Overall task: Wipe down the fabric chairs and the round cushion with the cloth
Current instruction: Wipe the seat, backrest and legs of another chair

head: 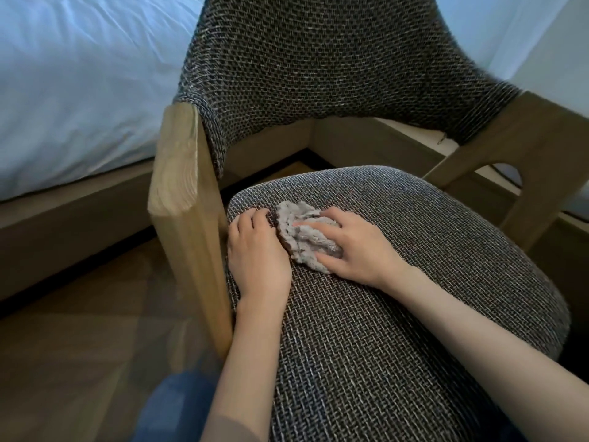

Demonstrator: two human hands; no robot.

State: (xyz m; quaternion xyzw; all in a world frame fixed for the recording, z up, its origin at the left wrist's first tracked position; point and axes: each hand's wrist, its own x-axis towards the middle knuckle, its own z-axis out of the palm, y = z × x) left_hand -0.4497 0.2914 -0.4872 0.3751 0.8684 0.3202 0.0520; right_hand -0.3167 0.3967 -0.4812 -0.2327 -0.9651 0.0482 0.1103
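The right grip (357,247) clasps a crumpled pale grey fluffy cloth (302,237) against the woven grey-brown fabric chair seat (382,346). The left grip (255,250) lies relaxed, palm down on the seat just left of the cloth, beside the light wooden armrest (181,186).

Chair seat (398,314) and backrest (318,65): coarse, matt woven fabric; chair frame (181,193): light, matt grained wood; cloth (302,237): nubby grey terry; floor (95,314): smooth wood; bedsheet (79,74): smooth, creased cloth.
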